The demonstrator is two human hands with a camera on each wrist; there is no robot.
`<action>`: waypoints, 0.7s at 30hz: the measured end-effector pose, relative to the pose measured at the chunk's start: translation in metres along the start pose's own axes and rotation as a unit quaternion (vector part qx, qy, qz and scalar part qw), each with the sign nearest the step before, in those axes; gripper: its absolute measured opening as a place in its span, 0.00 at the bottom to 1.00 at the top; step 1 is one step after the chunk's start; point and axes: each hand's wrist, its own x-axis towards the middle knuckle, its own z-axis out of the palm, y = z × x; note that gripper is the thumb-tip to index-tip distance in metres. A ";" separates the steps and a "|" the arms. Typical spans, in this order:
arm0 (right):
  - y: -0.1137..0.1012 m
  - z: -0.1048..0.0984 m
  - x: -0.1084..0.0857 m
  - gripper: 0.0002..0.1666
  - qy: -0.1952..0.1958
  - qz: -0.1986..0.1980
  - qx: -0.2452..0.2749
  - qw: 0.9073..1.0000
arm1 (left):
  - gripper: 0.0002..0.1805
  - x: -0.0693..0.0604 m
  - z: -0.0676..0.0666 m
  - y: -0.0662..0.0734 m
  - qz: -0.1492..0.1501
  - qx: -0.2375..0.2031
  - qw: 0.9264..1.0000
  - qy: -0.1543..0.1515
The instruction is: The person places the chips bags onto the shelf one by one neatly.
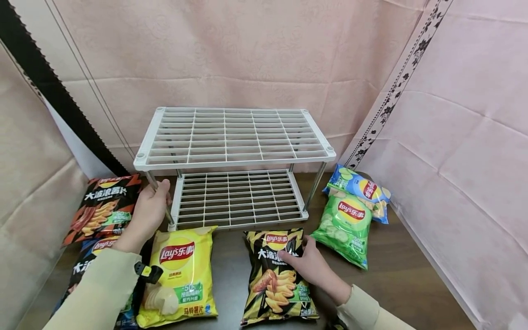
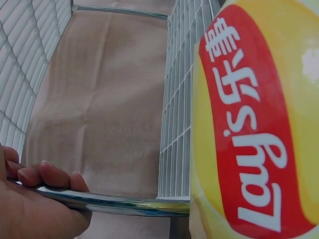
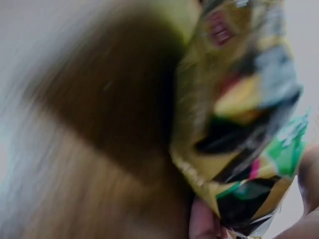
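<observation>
A white two-tier wire rack [image 1: 231, 164] stands at the back of the table. My left hand [image 1: 148, 208] grips its front left metal leg [image 1: 168, 215]; the left wrist view shows the fingers curled round that leg [image 2: 134, 204]. My right hand [image 1: 313, 266] holds a black and gold bag of Lay's potato chips [image 1: 274, 279] by its right side, thumb on the front. That bag is blurred in the right wrist view. A yellow bag of Lay's chips [image 1: 181, 270] lies in front of the rack's left end, beside my left forearm.
Right of the rack, a green chip bag [image 1: 348, 229] overlaps a blue one [image 1: 359, 184]. On the left lie a red and black chip bag [image 1: 103, 206] and a dark blue one [image 1: 84, 261], partly hidden by my left arm. Pink cloth [image 1: 264, 50] hangs behind and at both sides.
</observation>
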 end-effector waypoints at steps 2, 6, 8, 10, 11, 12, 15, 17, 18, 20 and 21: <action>0.000 0.000 0.001 0.67 -0.004 0.009 0.002 1.000 | 0.32 0.000 0.000 0.000 0.001 0.003 1.000 0.005; 0.001 -0.002 0.003 0.66 -0.018 0.030 0.007 0.999 | 0.33 0.000 0.001 0.000 -0.003 0.008 1.000 0.004; 0.001 -0.003 0.005 0.66 -0.032 0.039 0.015 0.999 | 0.33 0.000 0.000 0.000 -0.003 0.011 1.000 0.002; 0.000 -0.004 0.005 0.66 -0.047 0.049 0.023 0.997 | 0.33 0.000 -0.001 0.000 -0.005 0.013 1.000 -0.001; -0.001 -0.004 0.005 0.66 -0.053 0.051 0.028 0.997 | 0.33 0.000 -0.001 0.000 -0.006 0.014 1.000 -0.002; -0.002 -0.004 0.005 0.66 -0.058 0.054 0.033 0.996 | 0.33 0.000 -0.001 0.000 -0.006 0.014 1.000 -0.003; -0.003 -0.004 0.003 0.64 -0.066 0.057 0.046 0.995 | 0.32 0.000 0.001 -0.001 -0.007 0.015 1.000 -0.005; -0.004 -0.004 0.002 0.63 -0.067 0.054 0.056 0.995 | 0.33 0.000 0.001 -0.001 -0.005 0.016 1.000 -0.003; -0.004 -0.003 0.002 0.63 -0.066 0.052 0.061 0.995 | 0.32 0.000 0.001 -0.001 -0.003 0.016 1.000 -0.001; -0.004 -0.002 0.002 0.62 -0.068 0.046 0.077 0.994 | 0.32 -0.001 0.001 -0.001 -0.002 0.017 1.000 0.000; -0.004 -0.002 0.001 0.63 -0.066 0.042 0.079 0.994 | 0.32 -0.001 0.000 0.000 -0.002 0.018 1.000 0.001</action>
